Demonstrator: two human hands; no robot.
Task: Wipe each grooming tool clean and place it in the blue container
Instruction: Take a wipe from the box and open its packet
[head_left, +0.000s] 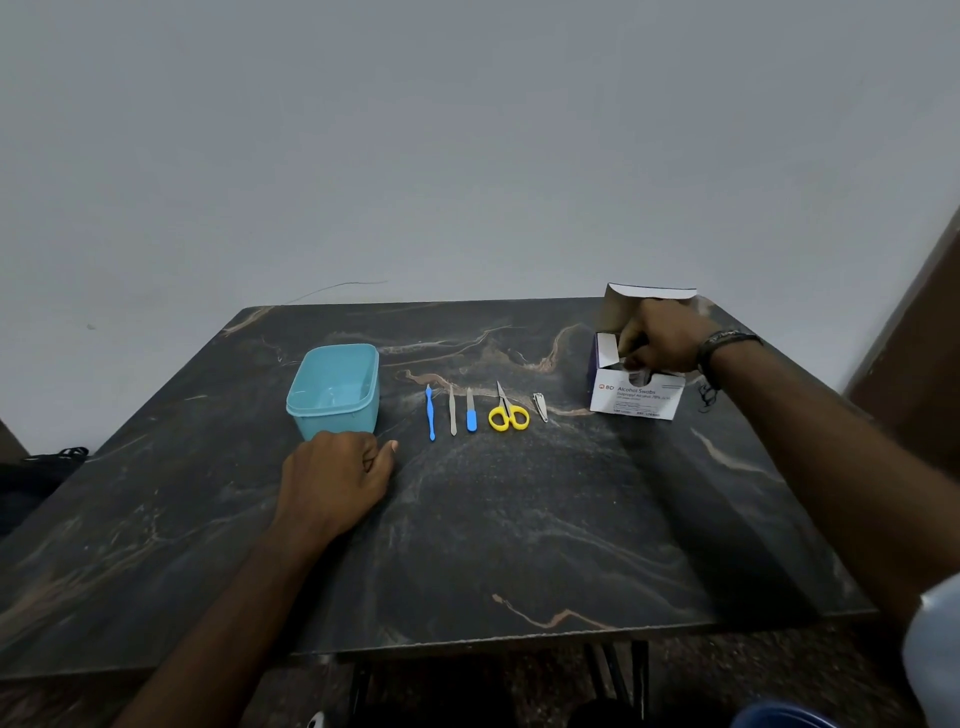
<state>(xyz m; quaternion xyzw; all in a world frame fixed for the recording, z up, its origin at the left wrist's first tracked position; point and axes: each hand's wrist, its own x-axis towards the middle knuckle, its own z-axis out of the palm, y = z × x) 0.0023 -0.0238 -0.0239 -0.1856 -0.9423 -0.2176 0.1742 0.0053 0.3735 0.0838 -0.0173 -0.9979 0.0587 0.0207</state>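
Dark marbled tabletop (519, 519): broad bare stretch nearer than the tool row. Open-topped light-blue plastic container (335, 389) left of row, nothing visible inside. Rightward from container: blue plastic stick (430, 413), bare metal file (452, 410), blue-handled file (470, 410), yellow-handled scissors (506, 410), small metal nail clipper (540, 407); long axes near-to-far, scissor tips away. Left hand (337, 475) loosely curled before container, holding nothing. Right hand (657, 338) fingers inside white alcohol-swab box (636, 397), right of clipper; grasp unclear.
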